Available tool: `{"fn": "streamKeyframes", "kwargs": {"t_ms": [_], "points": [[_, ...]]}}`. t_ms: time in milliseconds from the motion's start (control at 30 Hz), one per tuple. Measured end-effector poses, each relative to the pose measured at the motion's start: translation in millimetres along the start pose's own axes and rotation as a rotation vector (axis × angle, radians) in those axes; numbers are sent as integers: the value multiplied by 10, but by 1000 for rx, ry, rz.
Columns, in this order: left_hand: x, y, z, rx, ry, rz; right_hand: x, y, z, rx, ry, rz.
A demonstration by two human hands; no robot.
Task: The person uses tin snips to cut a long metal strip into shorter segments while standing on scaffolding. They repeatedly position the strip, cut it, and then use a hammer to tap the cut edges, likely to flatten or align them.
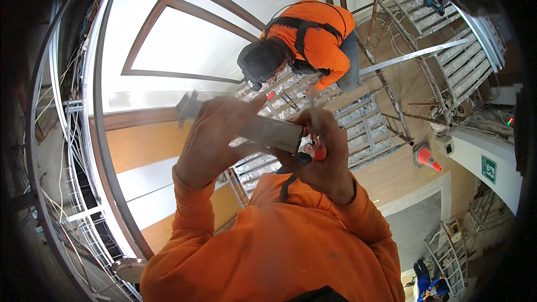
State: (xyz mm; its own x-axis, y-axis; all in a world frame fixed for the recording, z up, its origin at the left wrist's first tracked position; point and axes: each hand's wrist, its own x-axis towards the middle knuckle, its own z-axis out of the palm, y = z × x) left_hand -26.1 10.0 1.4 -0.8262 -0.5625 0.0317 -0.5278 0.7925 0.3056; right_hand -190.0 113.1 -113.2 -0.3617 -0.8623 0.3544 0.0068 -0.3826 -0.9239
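A short length of grey metal channel (272,133) is held up before my chest, tilted down to the right. My left hand (208,138) is closed around its left part, and the channel's far end sticks out beyond the knuckles, blurred by motion. At the right end, my right hand (327,159) is closed with fingers above and thumb below the metal. Something red (319,151) shows at the right palm; whether it is held or lies behind cannot be told.
Metal-slatted scaffold platforms (366,128) lie below me. Ahead, a co-worker (313,39) in orange with a black cap and harness bends over the platform. A panelled wall (184,45) rises at left. Cable trays (78,151) run at far left, a traffic cone (428,157) stands right.
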Motion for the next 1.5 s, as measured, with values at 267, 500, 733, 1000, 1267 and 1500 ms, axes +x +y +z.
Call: {"fn": "streamKeyframes", "kwargs": {"t_ms": [267, 500, 733, 1000, 1267, 1500], "points": [[-570, 104, 901, -831, 550, -202, -106, 203, 182, 382, 213, 168], [-42, 253, 871, -1796, 1095, -922, -220, 354, 224, 124, -120, 285], [-333, -66, 917, -1921, 1187, -801, -398, 459, 25, 289, -504, 482], [-400, -488, 680, -2212, 857, -372, -512, 402, -90, 411, -452, 668], [-732, -75, 1591, -1919, 970, -1118, -385, 444, 147, -173, -624, 363], [-1823, 89, 2578, -1744, 248, -967, -885, 925, -151, -129, -850, 763]]}}
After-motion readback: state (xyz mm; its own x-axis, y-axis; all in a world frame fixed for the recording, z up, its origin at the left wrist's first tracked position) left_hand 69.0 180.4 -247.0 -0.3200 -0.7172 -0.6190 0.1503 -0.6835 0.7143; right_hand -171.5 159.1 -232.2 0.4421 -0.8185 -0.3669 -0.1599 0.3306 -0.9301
